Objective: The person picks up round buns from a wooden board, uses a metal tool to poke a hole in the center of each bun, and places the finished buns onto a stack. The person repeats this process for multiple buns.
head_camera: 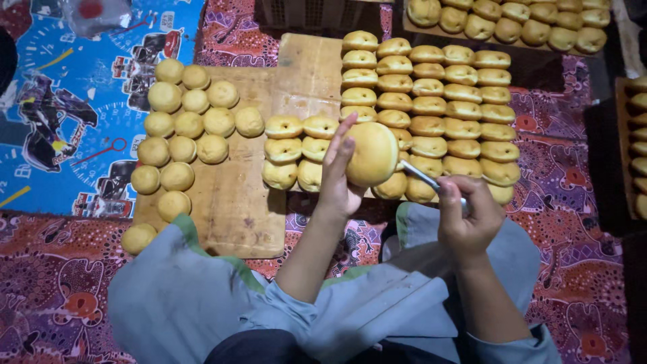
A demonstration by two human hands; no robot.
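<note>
Left hand: gripping round golden bun, raised above wooden board
Right hand: closed on metal tool, tip touching bun's lower right edge
Plain round buns: cluster on board's left part
Indented buns: neat rows, right of the raised bun
Patterned cloth: beneath

The floor is covered by a red patterned cloth and a blue picture mat. A wooden board lies on them with round buns on it. One bun sits on the cloth just beside the board.
</note>
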